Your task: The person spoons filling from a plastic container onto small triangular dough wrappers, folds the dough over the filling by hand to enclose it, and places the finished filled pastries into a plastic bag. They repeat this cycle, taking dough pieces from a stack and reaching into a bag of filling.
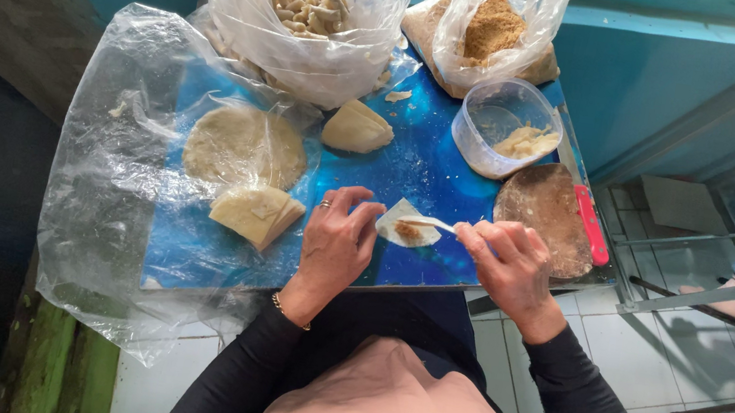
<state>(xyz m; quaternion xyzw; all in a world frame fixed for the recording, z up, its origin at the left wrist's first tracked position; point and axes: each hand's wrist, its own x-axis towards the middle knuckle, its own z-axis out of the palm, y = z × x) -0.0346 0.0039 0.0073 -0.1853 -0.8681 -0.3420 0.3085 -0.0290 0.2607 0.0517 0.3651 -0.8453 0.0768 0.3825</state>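
The left hand (336, 242) is resting on the blue table (428, 182), its fingers curled narrow and its fingertips pinning the left edge of a small wrapper (407, 225). The wrapper is lying flat near the table's front edge, between the two hands, with a dab of brown filling (408, 230) on it. The right hand (508, 263) is sitting at 3 o'clock from the wrapper, its fingers pinched closed on a white spoon (430, 223) whose tip is touching the filling. A round board (546, 214) is lying at 1 o'clock from the right hand, with a red-handled knife (591, 226) along its right rim. A clear tub (503, 125) is standing at 12 o'clock from the wrapper. Two open bags are standing at the far edge: a bag of rolls (309, 11) and a bag of crumbs (493, 28). A folded stack (256, 213) is lying at 9 o'clock from the left hand, on a plastic sheet (102, 188).
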